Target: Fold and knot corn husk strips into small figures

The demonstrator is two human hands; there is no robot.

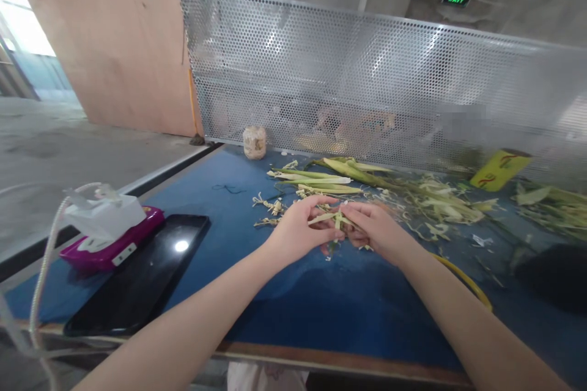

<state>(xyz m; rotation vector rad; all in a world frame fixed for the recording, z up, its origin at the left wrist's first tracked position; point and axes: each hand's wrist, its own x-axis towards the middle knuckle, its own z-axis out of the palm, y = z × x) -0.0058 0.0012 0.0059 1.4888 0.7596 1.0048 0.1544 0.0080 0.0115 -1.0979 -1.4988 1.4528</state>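
Between my two hands, above the blue tabletop (293, 305), are pale green strips of corn husk (338, 219), crossed over one another. My left hand (300, 226) pinches the strips from the left, thumb below and forefinger above. From the right, my right hand (378, 229) has its fingers closed on the same strips. Just beyond my hands lie long green husk leaves (316, 180) and a small knotted husk piece (270, 204). A heap of torn, shredded husk (440, 201) spreads to the right. Some fingertips are hidden behind the strips.
A black tray-like slab (142, 275) and a purple power strip (114, 244) with a white plug (105, 217) are at left. A perforated metal screen (293, 73) borders the back, with a whitish jar (254, 142) before it. A yellow box (501, 170) stands right.
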